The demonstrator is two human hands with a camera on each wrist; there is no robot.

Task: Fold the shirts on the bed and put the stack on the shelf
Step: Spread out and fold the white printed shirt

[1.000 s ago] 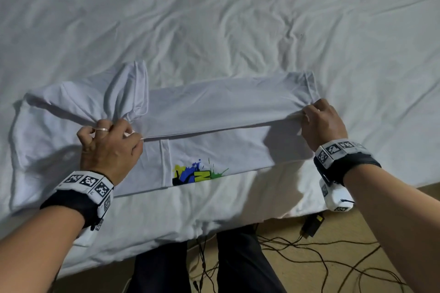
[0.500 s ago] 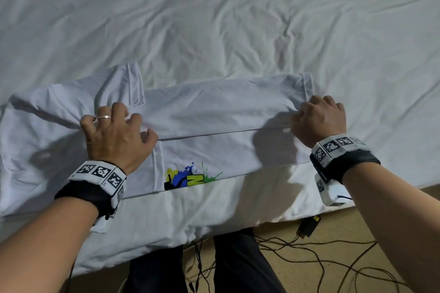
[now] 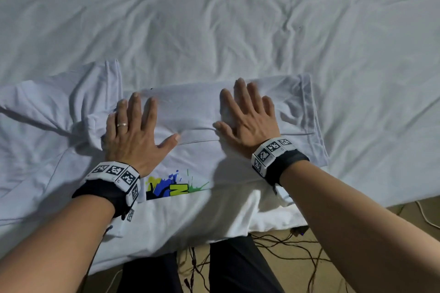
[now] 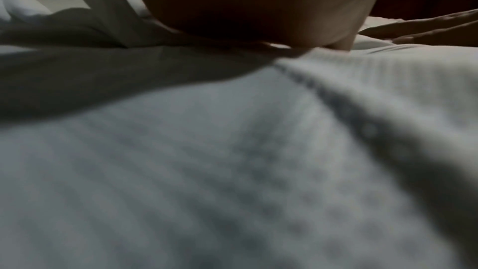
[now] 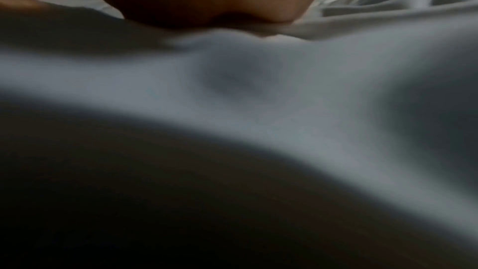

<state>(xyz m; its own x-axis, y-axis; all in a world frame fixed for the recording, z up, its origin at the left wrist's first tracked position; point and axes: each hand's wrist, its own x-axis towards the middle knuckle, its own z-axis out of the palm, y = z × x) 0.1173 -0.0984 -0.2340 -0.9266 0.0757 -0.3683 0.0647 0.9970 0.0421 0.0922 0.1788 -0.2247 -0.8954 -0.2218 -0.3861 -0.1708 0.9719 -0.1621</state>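
Observation:
A white shirt [image 3: 190, 112] with a blue, yellow and green print [image 3: 175, 187] lies partly folded across the near edge of the bed. Its far half is folded over toward me. My left hand [image 3: 135, 131] lies flat on the fold, fingers spread, beside a bunched sleeve [image 3: 92, 102]. My right hand [image 3: 247, 114] presses flat on the same fold, further right. Both wrist views are dim and blurred, showing only white shirt cloth [image 4: 232, 150] [image 5: 258, 89] close up under each palm.
The wrinkled white bed sheet [image 3: 238, 19] stretches away behind the shirt. Past the bed's near edge is a tan floor [image 3: 309, 257] with tangled dark cables [image 3: 285, 245]. My dark trouser legs [image 3: 226, 271] stand against the bed.
Both hands have let go of the shirt's folded edge, moved inward toward each other and flattened onto the fold. The lifted flap and sleeve now lie down on the shirt.

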